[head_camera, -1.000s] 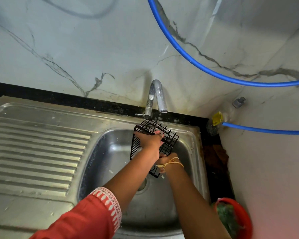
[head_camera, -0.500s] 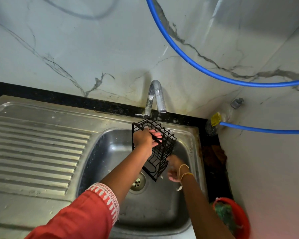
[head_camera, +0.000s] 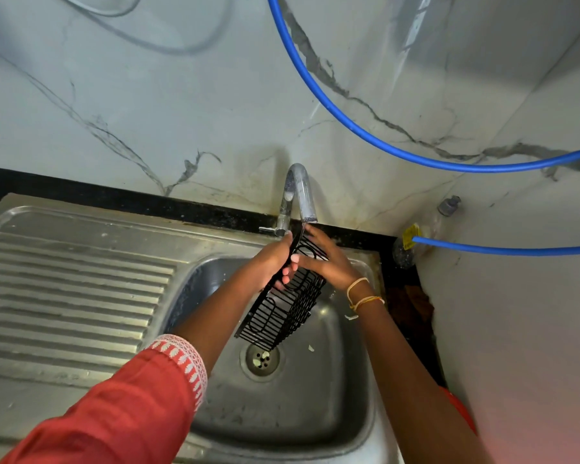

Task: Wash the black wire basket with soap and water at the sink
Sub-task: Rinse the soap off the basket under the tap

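Note:
The black wire basket (head_camera: 283, 309) hangs tilted over the steel sink bowl (head_camera: 345, 380), its upper end right under the tap spout (head_camera: 303, 195). My left hand (head_camera: 270, 262) grips the basket's upper left edge, fingers curled through the wires. From the other side my right hand (head_camera: 329, 264) lies against the basket's upper part, its fingers spread over the wires and the thumb meeting the left fingers. A thin stream of water falls from the spout onto the basket's top. No soap is in view.
A ribbed steel drainboard (head_camera: 71, 286) lies left of the bowl. The drain (head_camera: 262, 360) holds bits of debris. A blue hose (head_camera: 349, 122) loops across the marble wall and another blue hose (head_camera: 503, 251) leaves a clear bottle (head_camera: 412, 244) at the corner. Something red (head_camera: 462, 413) shows behind my right forearm.
The basket has turned so its long side slopes down toward the drain. My right hand rose from low in the bowl to the basket's top under the spout.

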